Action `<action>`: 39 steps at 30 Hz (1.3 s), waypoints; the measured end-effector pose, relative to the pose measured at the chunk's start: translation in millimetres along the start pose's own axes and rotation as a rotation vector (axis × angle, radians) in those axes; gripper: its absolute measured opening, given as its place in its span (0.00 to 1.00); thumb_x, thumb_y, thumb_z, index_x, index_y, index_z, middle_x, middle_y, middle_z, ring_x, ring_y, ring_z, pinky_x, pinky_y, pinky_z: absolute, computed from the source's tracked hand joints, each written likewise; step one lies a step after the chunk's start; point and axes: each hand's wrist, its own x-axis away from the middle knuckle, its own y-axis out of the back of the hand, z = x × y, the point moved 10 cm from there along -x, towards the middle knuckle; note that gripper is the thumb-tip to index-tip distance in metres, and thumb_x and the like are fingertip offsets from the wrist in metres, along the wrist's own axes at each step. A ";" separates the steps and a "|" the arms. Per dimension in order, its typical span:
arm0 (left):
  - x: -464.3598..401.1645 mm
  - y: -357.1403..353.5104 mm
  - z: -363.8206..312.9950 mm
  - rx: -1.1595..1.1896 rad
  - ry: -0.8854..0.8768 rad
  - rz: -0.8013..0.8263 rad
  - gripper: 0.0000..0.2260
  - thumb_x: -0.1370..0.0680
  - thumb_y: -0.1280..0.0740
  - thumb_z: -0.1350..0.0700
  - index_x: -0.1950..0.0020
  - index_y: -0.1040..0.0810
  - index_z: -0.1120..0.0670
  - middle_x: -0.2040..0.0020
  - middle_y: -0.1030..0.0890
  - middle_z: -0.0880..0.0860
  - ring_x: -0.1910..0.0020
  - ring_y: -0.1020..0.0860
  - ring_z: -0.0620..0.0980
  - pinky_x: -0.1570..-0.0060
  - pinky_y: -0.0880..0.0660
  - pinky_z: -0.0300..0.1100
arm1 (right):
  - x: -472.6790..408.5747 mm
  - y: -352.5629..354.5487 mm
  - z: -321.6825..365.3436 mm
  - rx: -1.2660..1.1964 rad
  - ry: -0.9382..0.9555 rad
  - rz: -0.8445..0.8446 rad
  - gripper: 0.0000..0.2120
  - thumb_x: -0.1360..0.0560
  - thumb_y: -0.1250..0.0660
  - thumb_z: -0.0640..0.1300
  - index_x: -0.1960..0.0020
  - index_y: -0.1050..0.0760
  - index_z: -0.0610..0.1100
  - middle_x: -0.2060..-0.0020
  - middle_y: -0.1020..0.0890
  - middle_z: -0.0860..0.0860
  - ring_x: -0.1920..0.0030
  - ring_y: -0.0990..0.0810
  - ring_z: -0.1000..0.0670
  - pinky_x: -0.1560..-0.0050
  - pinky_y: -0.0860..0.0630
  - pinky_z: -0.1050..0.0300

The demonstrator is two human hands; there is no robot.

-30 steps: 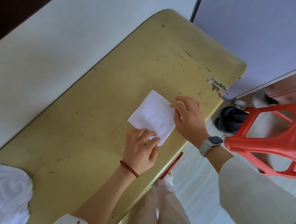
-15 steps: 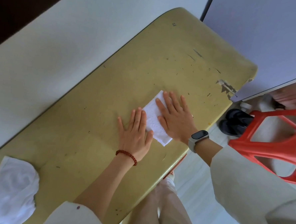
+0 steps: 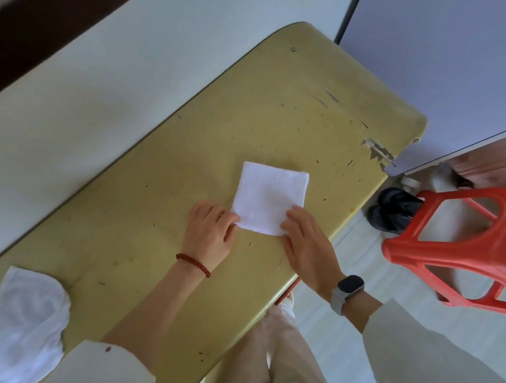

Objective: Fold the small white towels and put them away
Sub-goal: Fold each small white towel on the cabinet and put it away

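Far lower left of the frame there's a crumpled pile of white cloth (image 3: 21, 325) sitting on the end of the yellow-green counter (image 3: 280, 119), well apart from everything else. Can't tell how many pieces are in that heap.

Moving right, the left hand (image 3: 210, 233) is just below the middle of the frame with a red bead bracelet (image 3: 194, 264) on the wrist. Its fingers are curled, and the thumb and fingertips pinch the lower left corner of the small white towel (image 3: 270, 197).

The towel itself lies flat on the counter, folded into a neat square, right about the center of the frame and a bit tilted. It's closer to the counter's near edge than to the wall side.

Next, the right hand (image 3: 307, 248) has its fingers bent down onto the towel's lower right corner, gripping that edge. There's a smartwatch (image 3: 347, 291) on that wrist.

Counter surface is pretty scuffed, with chipped paint near its right end.

Far right, on the floor, a red plastic stool (image 3: 461, 245) stands beside a pair of dark shoes (image 3: 393, 208).
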 end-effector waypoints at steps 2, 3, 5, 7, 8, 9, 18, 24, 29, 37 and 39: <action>5.5 0.8 -9.3 -0.032 -0.050 0.027 0.01 0.32 0.33 0.59 0.62 0.22 0.55 0.66 0.23 0.51 0.62 0.25 0.54 0.52 0.36 0.44 | -2.1 1.0 -8.0 0.027 0.011 -0.014 0.05 0.27 0.37 0.38 0.53 0.24 0.37 0.51 0.22 0.41 0.43 0.27 0.42 0.42 0.27 0.50; 7.6 0.3 -13.3 -0.034 -0.072 0.043 0.01 0.33 0.32 0.60 0.63 0.22 0.55 0.65 0.23 0.51 0.63 0.24 0.54 0.53 0.35 0.44 | -3.1 2.0 -9.4 0.041 0.035 -0.018 0.05 0.28 0.36 0.37 0.53 0.24 0.37 0.53 0.22 0.41 0.45 0.28 0.43 0.45 0.24 0.49; 9.7 -1.3 -17.5 -0.029 -0.091 0.068 0.02 0.33 0.32 0.61 0.64 0.23 0.55 0.64 0.22 0.51 0.64 0.24 0.54 0.54 0.34 0.44 | -4.1 5.6 -8.7 0.058 0.084 -0.034 0.07 0.31 0.32 0.33 0.54 0.24 0.37 0.58 0.22 0.42 0.52 0.29 0.44 0.54 0.22 0.49; 10.1 -3.1 -18.1 -0.030 -0.082 0.088 0.03 0.34 0.31 0.61 0.65 0.24 0.56 0.63 0.22 0.51 0.63 0.23 0.54 0.56 0.32 0.45 | -4.1 11.0 -3.9 0.061 0.128 -0.057 0.11 0.34 0.30 0.31 0.54 0.26 0.38 0.60 0.22 0.42 0.56 0.30 0.45 0.56 0.27 0.51; 10.2 -3.8 -18.1 -0.028 -0.072 0.098 0.04 0.35 0.31 0.62 0.65 0.24 0.56 0.63 0.22 0.51 0.63 0.23 0.53 0.57 0.30 0.45 | -3.9 14.2 0.0 0.072 0.153 -0.075 0.12 0.35 0.30 0.30 0.54 0.27 0.40 0.61 0.22 0.43 0.57 0.30 0.46 0.56 0.30 0.53; 10.0 -4.6 -17.9 -0.023 -0.063 0.106 0.04 0.35 0.30 0.62 0.65 0.24 0.56 0.63 0.22 0.51 0.63 0.23 0.53 0.58 0.29 0.46 | -4.1 16.7 3.5 0.089 0.174 -0.092 0.13 0.35 0.31 0.31 0.54 0.29 0.41 0.62 0.22 0.44 0.57 0.30 0.46 0.55 0.33 0.54; 10.8 -5.7 -16.6 0.022 -0.043 0.152 0.08 0.36 0.30 0.65 0.61 0.23 0.55 0.61 0.21 0.50 0.62 0.23 0.52 0.57 0.32 0.43 | 0.3 8.5 4.3 0.178 0.225 0.015 0.07 0.36 0.30 0.35 0.60 0.23 0.43 0.63 0.22 0.48 0.62 0.26 0.47 0.57 0.35 0.55; 14.7 -1.9 -21.8 0.157 -0.174 0.222 0.09 0.33 0.39 0.60 0.61 0.20 0.54 0.63 0.20 0.48 0.58 0.27 0.48 0.57 0.31 0.41 | -6.0 11.7 37.3 0.182 0.217 0.032 0.06 0.33 0.36 0.40 0.57 0.23 0.43 0.56 0.21 0.47 0.56 0.24 0.45 0.55 0.34 0.52; 12.7 11.1 -14.4 0.162 -0.121 0.123 0.12 0.32 0.40 0.61 0.55 0.20 0.53 0.61 0.19 0.49 0.57 0.28 0.48 0.57 0.33 0.41 | 5.0 -19.9 58.7 0.073 0.236 0.179 0.11 0.30 0.39 0.43 0.51 0.23 0.44 0.54 0.22 0.46 0.51 0.24 0.42 0.50 0.29 0.51; 17.8 -6.2 -21.8 0.025 -0.221 0.207 0.18 0.34 0.35 0.60 0.45 0.24 0.52 0.44 0.22 0.48 0.41 0.30 0.51 0.41 0.37 0.49 | 8.2 4.0 11.2 0.150 0.142 0.204 0.10 0.28 0.40 0.47 0.57 0.24 0.42 0.49 0.20 0.46 0.37 0.28 0.41 0.37 0.34 0.38; 20.6 -6.8 -28.8 0.048 -0.212 0.187 0.15 0.32 0.36 0.59 0.46 0.24 0.52 0.48 0.21 0.49 0.46 0.29 0.50 0.44 0.36 0.47 | 11.7 0.8 11.5 0.134 0.158 0.228 0.13 0.29 0.38 0.51 0.54 0.25 0.42 0.46 0.21 0.46 0.38 0.28 0.42 0.35 0.36 0.41</action>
